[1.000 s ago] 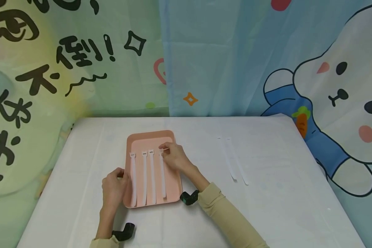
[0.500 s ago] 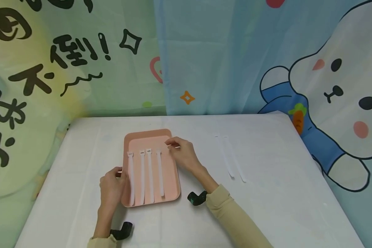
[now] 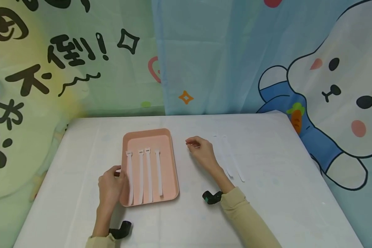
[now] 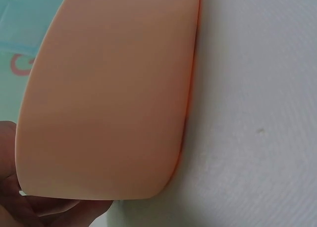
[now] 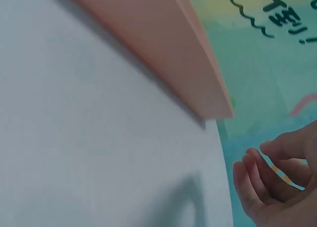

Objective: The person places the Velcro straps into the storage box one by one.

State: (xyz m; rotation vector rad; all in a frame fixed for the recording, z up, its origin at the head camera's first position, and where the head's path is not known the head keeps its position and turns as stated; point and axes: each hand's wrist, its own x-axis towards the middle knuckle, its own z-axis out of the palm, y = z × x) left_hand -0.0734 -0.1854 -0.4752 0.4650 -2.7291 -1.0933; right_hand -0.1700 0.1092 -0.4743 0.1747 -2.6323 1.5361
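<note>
Several white strips (image 3: 149, 175) lie lengthwise, side by side, in the pink tray (image 3: 170, 172). My left hand (image 3: 109, 187) grips the tray's left edge; in the left wrist view its fingers (image 4: 74, 209) show at the end of the tray wall (image 4: 106, 98). Between the tray and two white strips (image 3: 235, 162) on the table, my right hand (image 3: 204, 155) hovers with loosely bent fingers and nothing visible in them. The right wrist view shows this hand (image 5: 280, 185) apart from the tray's outer wall (image 5: 168, 49).
A white cloth covers the table (image 3: 285, 206). Behind it hangs a printed backdrop (image 3: 204, 62) with lettering and a rabbit figure. Each wrist carries a black device, one at the left (image 3: 121, 230) and one at the right (image 3: 212, 197).
My right hand has left the rightmost strip in the tray and moved right, past the tray's edge. My left hand still grips the tray. The head view has shifted slightly.
</note>
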